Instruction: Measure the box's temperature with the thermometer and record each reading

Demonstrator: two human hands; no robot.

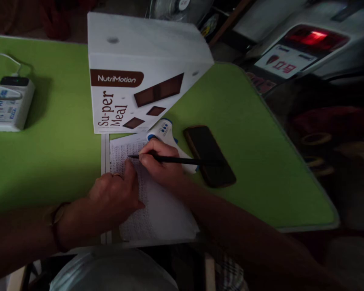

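Observation:
A sheet of paper (172,210) with dense rows of small writing lies at the near edge of the green table. My right hand (162,161) is closed around a long black pencil (178,160), its tip touching the written rows. Just left of it, my left hand (115,194) rests on the paper holding nothing. Its index finger is stretched toward the pencil tip and its thumb sticks out to the side. A ring and a dark bracelet show on that hand and wrist. Partly hidden behind my right hand is a white and blue handheld device (164,130), shaped like an infrared thermometer.
A white NutriMotion box (115,60) stands on the green table (261,169) beyond the paper. Right of my right hand lies a dark phone (210,155). A white power bank (10,105) with cables sits far left. Beyond the table glows a red-lit appliance (303,52).

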